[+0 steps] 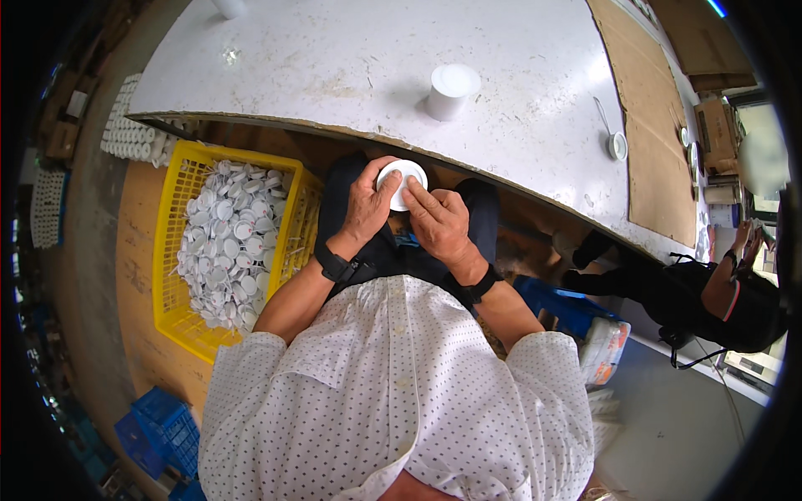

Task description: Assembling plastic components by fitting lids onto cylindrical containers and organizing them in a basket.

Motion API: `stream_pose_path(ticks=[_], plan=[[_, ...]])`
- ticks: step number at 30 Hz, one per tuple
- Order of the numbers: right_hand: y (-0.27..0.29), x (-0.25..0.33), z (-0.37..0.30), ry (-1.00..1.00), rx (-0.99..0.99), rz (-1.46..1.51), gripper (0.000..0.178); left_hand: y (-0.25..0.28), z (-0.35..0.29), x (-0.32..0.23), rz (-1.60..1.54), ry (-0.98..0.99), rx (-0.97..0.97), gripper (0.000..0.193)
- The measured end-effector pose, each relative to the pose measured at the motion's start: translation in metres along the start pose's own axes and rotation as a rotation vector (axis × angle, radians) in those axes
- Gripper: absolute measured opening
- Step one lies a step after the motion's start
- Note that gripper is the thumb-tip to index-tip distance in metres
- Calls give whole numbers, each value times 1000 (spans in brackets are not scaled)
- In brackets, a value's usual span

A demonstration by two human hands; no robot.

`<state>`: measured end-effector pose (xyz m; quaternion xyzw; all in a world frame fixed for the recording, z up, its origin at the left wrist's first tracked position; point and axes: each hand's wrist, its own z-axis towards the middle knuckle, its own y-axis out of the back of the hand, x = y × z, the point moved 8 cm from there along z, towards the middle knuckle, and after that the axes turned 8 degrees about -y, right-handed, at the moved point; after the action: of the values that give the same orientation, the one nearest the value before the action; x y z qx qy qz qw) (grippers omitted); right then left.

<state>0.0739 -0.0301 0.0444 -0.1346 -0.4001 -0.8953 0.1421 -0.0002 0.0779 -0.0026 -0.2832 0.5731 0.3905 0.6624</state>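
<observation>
The round white lid [404,169] lies between both hands, just near of the worktop [334,67], flat face up and, being round, without a long axis. The left hand [366,200] grips its left rim and the right hand [440,221] holds its right side, so both are equally near; its underside is hidden, so something may sit beneath. Far, slightly right, stands a white tub [452,93]; left, a yellow basket [291,209] holds many small white discs [234,234]

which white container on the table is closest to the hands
The white cylindrical container beyond the left hand and right hand, wholly in view; the other white container is farther off, cut by the picture's top edge.
</observation>
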Motion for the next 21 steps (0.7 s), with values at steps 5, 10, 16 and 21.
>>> stream_pose_path(ticks=[5,10,16,21], plan=[[1,0,0,-8,17,14,50,0,3,-7,17,-38,6,26],[3,-2,-1,11,-8,21,49,-2,3,-7,23,-53,31,25],[-5,-4,2,-74,123,177,55,8,3,24,-205,154,-6,27],[41,-49,17,-203,-34,32,45,95,-8,72,-214,238,-213,43]])
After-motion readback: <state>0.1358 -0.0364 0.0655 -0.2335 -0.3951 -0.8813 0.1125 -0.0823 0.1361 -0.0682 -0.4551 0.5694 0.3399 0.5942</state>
